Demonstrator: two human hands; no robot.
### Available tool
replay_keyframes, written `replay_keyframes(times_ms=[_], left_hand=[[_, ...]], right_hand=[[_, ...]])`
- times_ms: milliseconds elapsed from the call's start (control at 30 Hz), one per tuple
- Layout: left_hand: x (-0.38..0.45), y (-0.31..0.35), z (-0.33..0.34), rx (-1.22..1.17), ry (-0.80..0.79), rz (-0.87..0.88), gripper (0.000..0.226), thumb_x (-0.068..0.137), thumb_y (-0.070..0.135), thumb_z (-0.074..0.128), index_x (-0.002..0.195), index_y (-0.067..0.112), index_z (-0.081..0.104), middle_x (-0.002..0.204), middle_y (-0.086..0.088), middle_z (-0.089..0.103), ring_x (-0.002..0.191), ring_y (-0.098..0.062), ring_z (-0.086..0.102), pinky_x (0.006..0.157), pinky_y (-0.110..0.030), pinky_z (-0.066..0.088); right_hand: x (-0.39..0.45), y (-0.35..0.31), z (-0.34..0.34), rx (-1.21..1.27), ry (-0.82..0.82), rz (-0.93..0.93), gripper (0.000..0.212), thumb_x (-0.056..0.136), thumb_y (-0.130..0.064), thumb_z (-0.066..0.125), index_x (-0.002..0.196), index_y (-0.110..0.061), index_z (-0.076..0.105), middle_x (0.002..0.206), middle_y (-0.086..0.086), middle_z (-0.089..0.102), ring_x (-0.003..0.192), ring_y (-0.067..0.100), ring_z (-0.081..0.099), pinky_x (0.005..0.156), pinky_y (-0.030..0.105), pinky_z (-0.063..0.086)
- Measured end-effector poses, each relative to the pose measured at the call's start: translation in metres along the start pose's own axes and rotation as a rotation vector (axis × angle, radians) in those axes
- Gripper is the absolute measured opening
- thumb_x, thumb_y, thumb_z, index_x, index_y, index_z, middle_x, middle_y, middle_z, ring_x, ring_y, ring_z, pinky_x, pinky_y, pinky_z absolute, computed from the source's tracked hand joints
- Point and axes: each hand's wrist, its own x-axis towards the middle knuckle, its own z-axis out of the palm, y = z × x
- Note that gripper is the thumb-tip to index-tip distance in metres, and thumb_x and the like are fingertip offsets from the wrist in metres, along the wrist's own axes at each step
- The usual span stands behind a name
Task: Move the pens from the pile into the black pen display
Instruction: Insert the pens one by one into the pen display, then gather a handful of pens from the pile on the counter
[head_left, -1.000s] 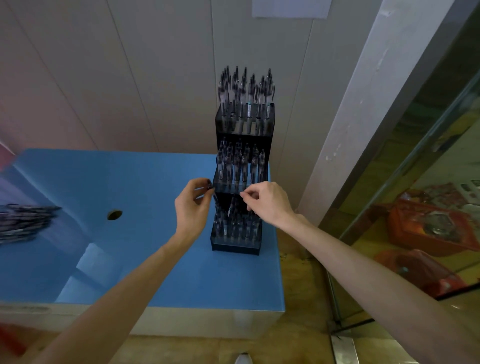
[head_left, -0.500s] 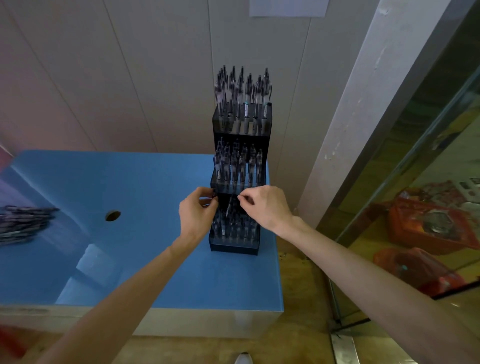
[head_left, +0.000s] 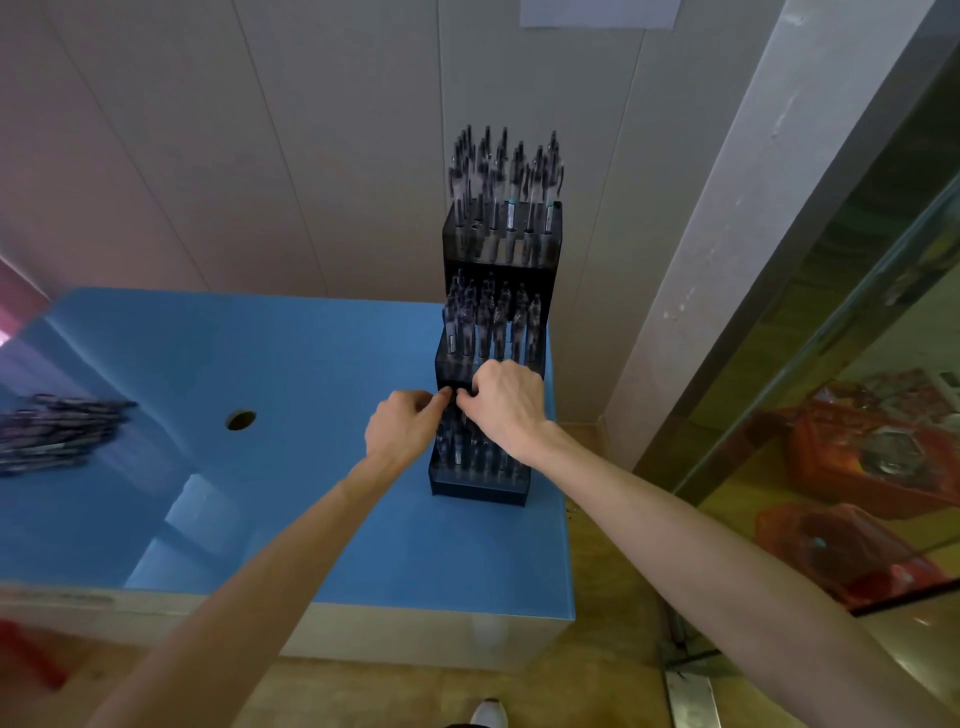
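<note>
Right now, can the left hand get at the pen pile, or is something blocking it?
Probably yes. The left hand is at the black pen display, and the pen pile lies far to its left on the blue table. Only bare tabletop and a small hole lie between; nothing stands in the way.

The pen display (head_left: 496, 364) stands at the table's (head_left: 311, 519) right edge, frame centre; the pile of pens (head_left: 57, 431) lies far left (well apart), a hole (head_left: 240, 419) between them.
</note>
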Motion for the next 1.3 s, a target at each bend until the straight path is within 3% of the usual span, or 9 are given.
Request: replay_keyframes(times_ms=[100, 300, 433, 633, 800, 900, 1033, 1167, 1300], left_hand=[[0.0, -0.015, -0.003, -0.083, -0.002, -0.019, 0.056, 0.098, 0.062, 0.043, 0.084, 0.016, 0.071, 0.081, 0.009, 0.075, 0.075, -0.009, 0.072, 0.075, -0.04, 0.061], [-0.005, -0.032, -0.007, -0.175, 0.003, -0.031, 0.04, 0.104, 0.048, 0.045, 0.097, 0.021, 0.073, 0.095, 0.014, 0.074, 0.084, -0.003, 0.072, 0.084, -0.045, 0.06], [-0.007, -0.031, -0.009, -0.173, -0.027, -0.015, 0.043, 0.105, 0.049, 0.043, 0.103, 0.018, 0.072, 0.102, 0.009, 0.075, 0.089, -0.008, 0.072, 0.086, -0.045, 0.059], [-0.018, -0.014, -0.015, 0.059, -0.058, 0.176, 0.046, 0.105, 0.051, 0.04, 0.13, 0.018, 0.061, 0.131, -0.001, 0.062, 0.107, -0.015, 0.061, 0.084, -0.033, 0.046], [-0.024, -0.012, -0.013, 0.226, -0.13, 0.261, 0.06, 0.104, 0.058, 0.036, 0.147, 0.017, 0.046, 0.152, -0.004, 0.045, 0.128, -0.024, 0.053, 0.099, -0.043, 0.049], [-0.035, -0.009, -0.019, 0.374, -0.131, 0.319, 0.066, 0.104, 0.057, 0.036, 0.155, 0.014, 0.034, 0.16, -0.009, 0.035, 0.142, -0.031, 0.039, 0.112, -0.047, 0.04], [-0.059, -0.015, -0.041, 0.63, -0.096, 0.392, 0.071, 0.104, 0.059, 0.031, 0.161, 0.017, 0.021, 0.168, -0.011, 0.016, 0.153, -0.031, 0.018, 0.124, -0.048, 0.019], [-0.088, -0.049, -0.077, 0.877, -0.068, 0.407, 0.073, 0.104, 0.062, 0.024, 0.162, 0.018, 0.014, 0.169, -0.011, 0.007, 0.155, -0.031, 0.01, 0.125, -0.052, 0.01], [-0.119, -0.103, -0.136, 1.009, -0.142, 0.245, 0.08, 0.103, 0.063, 0.027, 0.163, 0.018, -0.001, 0.17, -0.014, -0.004, 0.156, -0.034, 0.004, 0.125, -0.054, 0.006]], right_hand=[[-0.005, 0.008, 0.0, 0.126, -0.006, -0.066, 0.034, 0.094, -0.038, 0.064, 0.068, -0.017, 0.071, 0.051, -0.004, 0.057, 0.052, 0.015, 0.058, 0.058, 0.03, 0.05], [0.005, 0.017, -0.01, 0.095, -0.267, -0.234, 0.023, 0.1, -0.036, 0.062, 0.109, -0.023, 0.079, 0.077, -0.008, 0.071, 0.068, 0.012, 0.059, 0.078, 0.036, 0.056], [0.014, 0.019, -0.009, -0.015, -0.353, -0.295, 0.034, 0.104, -0.035, 0.05, 0.1, -0.017, 0.078, 0.074, -0.003, 0.07, 0.061, 0.015, 0.059, 0.068, 0.036, 0.054], [-0.012, 0.027, -0.012, 0.137, -0.107, -0.241, 0.029, 0.104, -0.03, 0.05, 0.12, -0.02, 0.073, 0.1, -0.003, 0.076, 0.087, 0.018, 0.07, 0.078, 0.034, 0.056], [-0.052, 0.035, -0.003, 0.101, 0.09, -0.25, 0.034, 0.103, -0.031, 0.054, 0.131, -0.016, 0.064, 0.11, -0.002, 0.065, 0.097, 0.019, 0.064, 0.073, 0.034, 0.053], [-0.073, 0.033, -0.001, 0.003, 0.069, -0.31, 0.047, 0.102, -0.038, 0.053, 0.142, -0.013, 0.055, 0.134, 0.003, 0.056, 0.123, 0.023, 0.051, 0.095, 0.042, 0.052], [-0.098, 0.017, -0.006, -0.125, 0.018, -0.31, 0.068, 0.103, -0.052, 0.045, 0.156, -0.012, 0.035, 0.162, 0.011, 0.032, 0.153, 0.031, 0.018, 0.122, 0.05, 0.026], [-0.12, -0.006, -0.002, -0.218, 0.003, -0.306, 0.077, 0.103, -0.061, 0.034, 0.163, -0.015, 0.017, 0.17, 0.01, 0.009, 0.157, 0.031, -0.004, 0.127, 0.052, 0.007], [-0.142, -0.047, 0.009, -0.334, -0.096, -0.308, 0.081, 0.103, -0.064, 0.027, 0.163, -0.013, 0.007, 0.17, 0.013, -0.001, 0.156, 0.033, -0.011, 0.126, 0.054, 0.002]])
